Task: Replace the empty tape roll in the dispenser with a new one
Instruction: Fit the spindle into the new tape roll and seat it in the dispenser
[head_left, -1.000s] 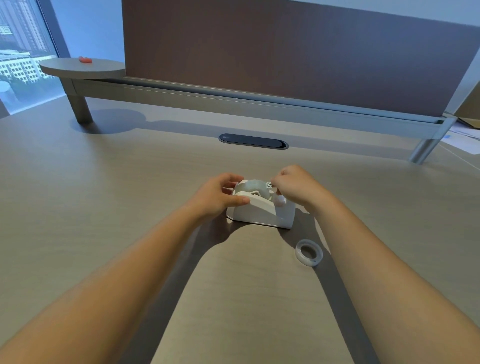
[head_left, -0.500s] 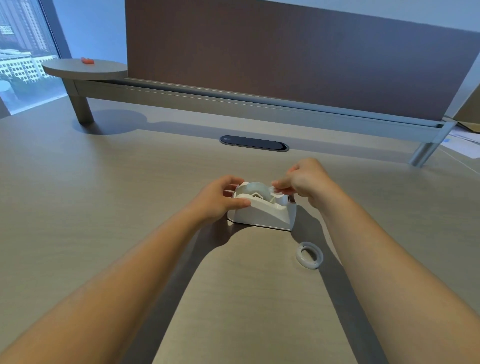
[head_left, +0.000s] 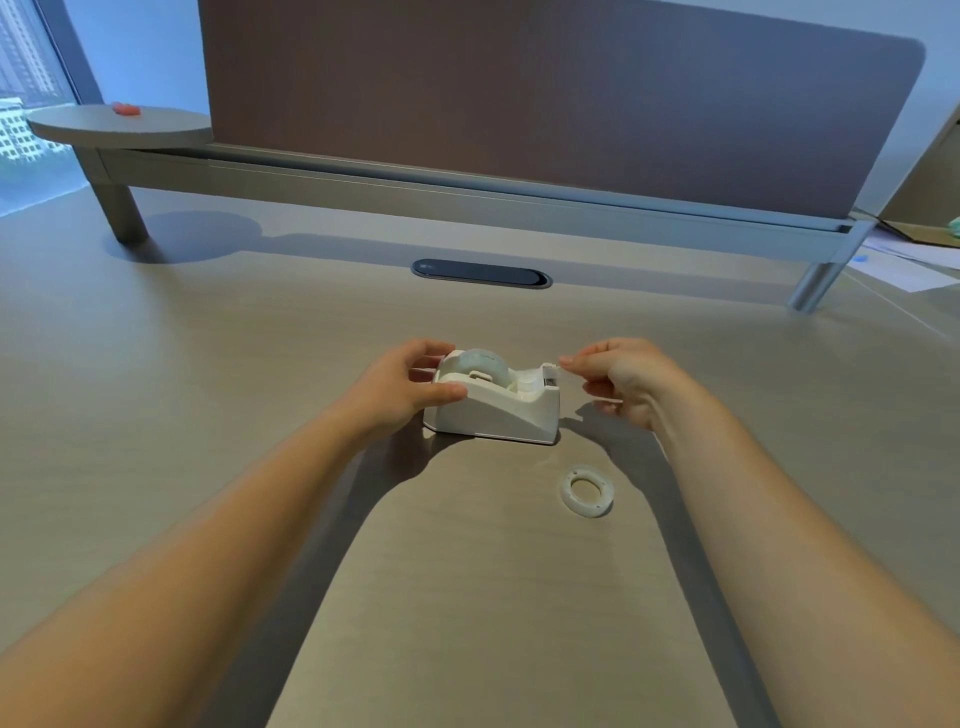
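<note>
Our left hand (head_left: 405, 387) gripping the dispenser (head_left: 493, 410), new roll (head_left: 480, 366) seated, right hand (head_left: 623, 379) pinching tape end at cutter, empty core (head_left: 587, 491) on bench (head_left: 208, 389)

No text, label or number is legible on anything in view.

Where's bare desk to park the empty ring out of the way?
Bare desk left of the left hand; also between the dispenser and the cable slot. Crowded: near-right of the dispenser, where the empty ring lies by the right hand.
</note>
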